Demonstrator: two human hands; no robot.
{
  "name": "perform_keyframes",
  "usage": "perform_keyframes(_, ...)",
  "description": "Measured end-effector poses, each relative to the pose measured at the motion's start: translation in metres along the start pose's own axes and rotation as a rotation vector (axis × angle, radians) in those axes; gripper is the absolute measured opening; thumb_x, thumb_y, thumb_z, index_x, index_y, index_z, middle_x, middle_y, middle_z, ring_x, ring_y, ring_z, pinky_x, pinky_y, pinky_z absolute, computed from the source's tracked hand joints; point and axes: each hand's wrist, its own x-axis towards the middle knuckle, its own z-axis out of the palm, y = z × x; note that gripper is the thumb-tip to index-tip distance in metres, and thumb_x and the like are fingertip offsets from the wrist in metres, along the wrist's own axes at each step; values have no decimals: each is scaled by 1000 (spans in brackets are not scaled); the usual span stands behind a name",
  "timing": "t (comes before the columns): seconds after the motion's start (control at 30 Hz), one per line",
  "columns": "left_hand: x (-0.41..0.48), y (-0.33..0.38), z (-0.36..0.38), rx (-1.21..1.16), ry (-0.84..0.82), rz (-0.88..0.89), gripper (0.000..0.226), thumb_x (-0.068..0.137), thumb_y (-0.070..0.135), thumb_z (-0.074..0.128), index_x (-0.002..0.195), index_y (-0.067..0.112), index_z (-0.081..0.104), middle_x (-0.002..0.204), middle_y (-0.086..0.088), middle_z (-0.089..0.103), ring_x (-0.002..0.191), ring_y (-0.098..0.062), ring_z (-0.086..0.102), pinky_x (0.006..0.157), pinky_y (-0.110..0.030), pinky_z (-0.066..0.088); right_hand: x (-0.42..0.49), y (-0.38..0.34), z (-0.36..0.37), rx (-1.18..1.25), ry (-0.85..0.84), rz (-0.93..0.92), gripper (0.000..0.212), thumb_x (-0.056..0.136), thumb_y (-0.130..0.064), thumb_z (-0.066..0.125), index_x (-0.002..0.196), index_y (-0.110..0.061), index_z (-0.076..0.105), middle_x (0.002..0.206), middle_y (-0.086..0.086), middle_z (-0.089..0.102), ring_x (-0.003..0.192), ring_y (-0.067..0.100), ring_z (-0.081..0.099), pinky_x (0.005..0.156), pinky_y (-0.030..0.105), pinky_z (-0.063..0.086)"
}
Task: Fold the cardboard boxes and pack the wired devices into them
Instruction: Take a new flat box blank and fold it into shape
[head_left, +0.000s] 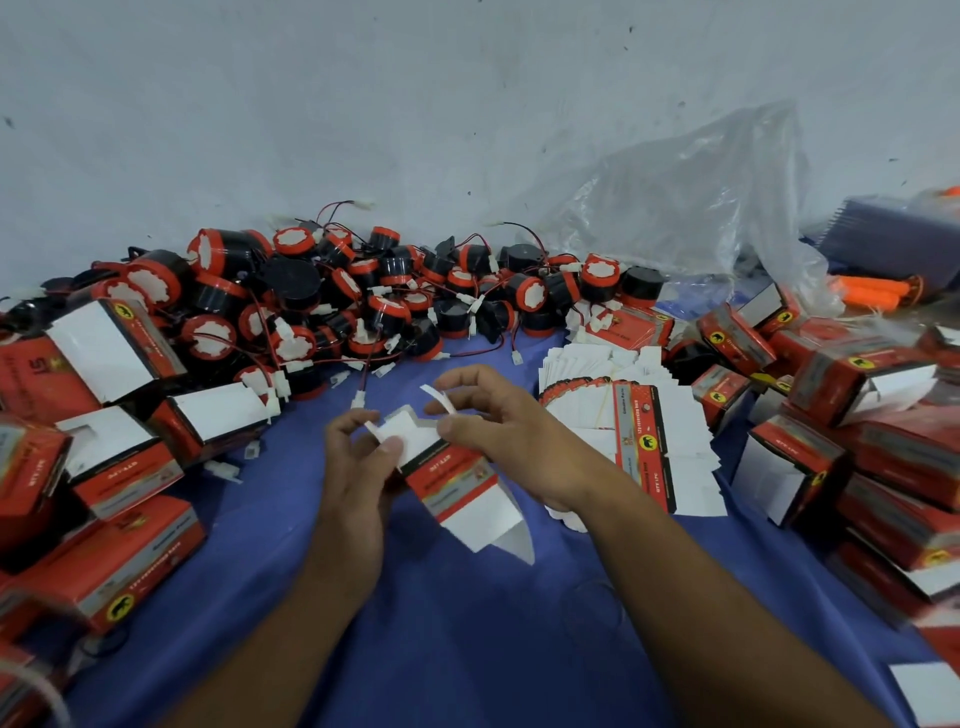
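A small red, grey and white cardboard box (457, 483) is held between both hands above the blue cloth, its far end open with white flaps sticking up. My left hand (358, 467) grips the box's left side, thumb on a white flap. My right hand (498, 431) pinches another white flap at the far end. A big heap of black-and-red round wired devices (363, 296) lies at the back. A stack of flat unfolded boxes (634, 436) lies just right of my hands.
Folded red boxes (119, 457) pile up on the left, more (857, 431) on the right. A blue cloth (467, 623) covers the surface. A crumpled clear plastic bag (701, 208) leans against the grey wall. Orange items (872, 291) lie far right.
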Motion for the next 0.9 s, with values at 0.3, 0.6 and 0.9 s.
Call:
perform_keyframes(0.3,-12,7,7,672,132,532,67,79,40,71,128,14,34,129,-8,50,114,-27,58,89,-39,52,6,-1,-1,-599,96,-139,44,96,-37,57,137,-27,45,129,-3,64,95,8,59,68,7,40)
perform_keyframes(0.6,-12,7,10,1019,-104,708,43,93,34,58,119,1,67,133,-7,58,112,-21,55,96,-28,46,12,35,-2,-370,463,-44,30,88,-42,74,90,-14,64,81,-5,68,70,7,61,58,20,45)
perform_keyframes(0.9,-15,10,12,799,-95,468,21,91,16,61,111,12,67,121,-2,52,89,-11,60,74,-18,49,3,42,-13,-126,182,-162,18,92,-36,71,101,-21,75,99,-4,74,93,10,69,82,25,54)
